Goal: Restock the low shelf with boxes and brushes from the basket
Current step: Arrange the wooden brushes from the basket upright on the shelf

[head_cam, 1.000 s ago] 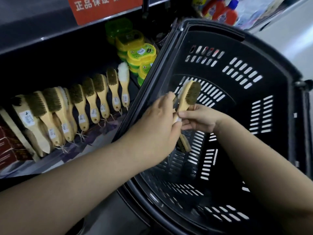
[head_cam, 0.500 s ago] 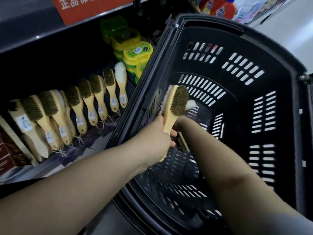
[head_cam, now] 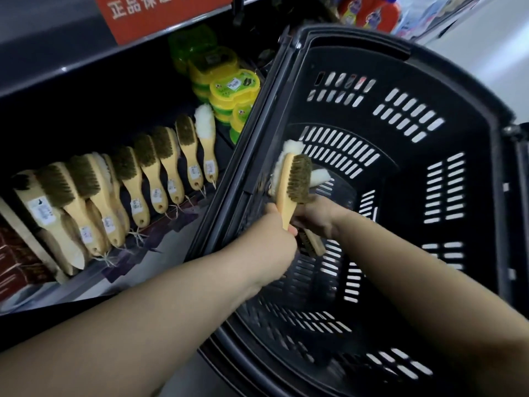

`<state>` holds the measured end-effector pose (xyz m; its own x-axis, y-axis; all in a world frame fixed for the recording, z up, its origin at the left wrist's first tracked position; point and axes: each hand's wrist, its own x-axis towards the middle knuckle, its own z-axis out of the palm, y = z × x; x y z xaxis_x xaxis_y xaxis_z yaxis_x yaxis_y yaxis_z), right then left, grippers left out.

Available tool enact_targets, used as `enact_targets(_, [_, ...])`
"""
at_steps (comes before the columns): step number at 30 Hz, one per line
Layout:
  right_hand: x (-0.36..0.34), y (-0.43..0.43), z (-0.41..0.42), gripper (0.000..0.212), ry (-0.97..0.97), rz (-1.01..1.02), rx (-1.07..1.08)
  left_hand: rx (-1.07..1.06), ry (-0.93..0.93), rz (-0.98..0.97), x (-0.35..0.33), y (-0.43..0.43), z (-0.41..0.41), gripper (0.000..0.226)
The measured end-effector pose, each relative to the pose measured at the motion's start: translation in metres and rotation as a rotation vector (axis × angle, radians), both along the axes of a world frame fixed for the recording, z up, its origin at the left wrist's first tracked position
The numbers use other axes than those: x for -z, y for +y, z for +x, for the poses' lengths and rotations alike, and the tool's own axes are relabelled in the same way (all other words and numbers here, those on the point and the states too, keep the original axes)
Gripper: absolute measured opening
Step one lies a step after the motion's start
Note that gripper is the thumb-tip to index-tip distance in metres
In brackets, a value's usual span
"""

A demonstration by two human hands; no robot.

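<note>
Wooden brush (head_cam: 288, 193) gripped upright by L hand (head_cam: 273, 239), R hand (head_cam: 315, 217) just behind.

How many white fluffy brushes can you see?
4. One fluffy brush ends the row on the shelf, another seems tucked mid-row, two more sit behind the bristle brush the left hand holds. Others may be hidden.

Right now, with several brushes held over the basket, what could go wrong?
1. The left hand grips the bristle brush only low on its handle, with fleece brushes bunched behind it; one may slip back into the basket.
2. The shelf row leans tightly; pushing more in could topple it.
</note>
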<state>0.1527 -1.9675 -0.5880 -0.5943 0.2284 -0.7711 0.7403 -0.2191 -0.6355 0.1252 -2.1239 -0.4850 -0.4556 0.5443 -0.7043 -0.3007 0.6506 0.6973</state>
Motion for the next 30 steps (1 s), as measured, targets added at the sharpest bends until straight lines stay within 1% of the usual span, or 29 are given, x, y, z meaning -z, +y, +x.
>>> enact_targets(2, [-0.022, 0.005, 0.024, 0.01, 0.016, -0.06, -0.06, -0.025, 0.02, 0.04, 0.0, 0.001, 0.001, 0.037])
enact_targets(3, [-0.035, 0.009, 0.037, 0.009, 0.013, -0.072, -0.082, -0.044, 0.025, 0.063, 0.0, 0.003, 0.001, 0.035])
enact_targets(5, [-0.061, 0.007, 0.056, 0.014, 0.05, -0.122, -0.087, -0.071, 0.023, 0.085, 0.001, 0.004, -0.001, 0.031])
enact_targets(7, [-0.08, -0.002, 0.071, 0.022, 0.136, -0.193, -0.036, -0.095, -0.005, 0.114, 0.0, 0.003, -0.001, 0.034])
enact_targets(10, [-0.103, -0.018, 0.083, 0.034, 0.253, -0.316, 0.063, -0.156, -0.114, 0.204, -0.003, 0.002, -0.001, 0.039])
enact_targets(12, [-0.111, -0.029, 0.084, 0.028, 0.289, -0.405, 0.132, -0.202, -0.223, 0.286, -0.005, 0.001, -0.001, 0.044])
enact_targets(15, [-0.11, -0.042, 0.082, 0.014, 0.323, -0.42, 0.216, -0.238, -0.339, 0.375, -0.009, -0.001, -0.003, 0.041])
enact_targets(16, [-0.109, -0.045, 0.081, 0.013, 0.333, -0.421, 0.227, -0.247, -0.365, 0.398, -0.011, -0.002, -0.003, 0.042])
enact_targets(18, [-0.106, -0.049, 0.08, 0.019, 0.347, -0.451, 0.216, -0.264, -0.392, 0.428, -0.011, -0.004, -0.003, 0.042])
enact_targets(21, [-0.104, -0.046, 0.08, 0.033, 0.356, -0.405, 0.091, -0.26, -0.382, 0.43, -0.011, -0.005, -0.002, 0.041])
enact_targets(24, [-0.104, -0.043, 0.079, 0.036, 0.346, -0.311, -0.008, -0.227, -0.384, 0.398, -0.011, -0.005, -0.002, 0.029])
enact_targets(26, [-0.105, -0.04, 0.078, 0.038, 0.309, -0.211, -0.131, -0.217, -0.381, 0.375, -0.009, -0.004, -0.003, 0.024])
enact_targets(28, [-0.108, -0.037, 0.076, 0.041, 0.252, -0.117, -0.273, -0.187, -0.344, 0.364, -0.006, -0.005, -0.003, 0.028])
enact_targets(30, [-0.109, -0.03, 0.07, 0.037, 0.21, -0.065, -0.437, -0.165, -0.265, 0.337, -0.003, -0.006, -0.002, 0.033])
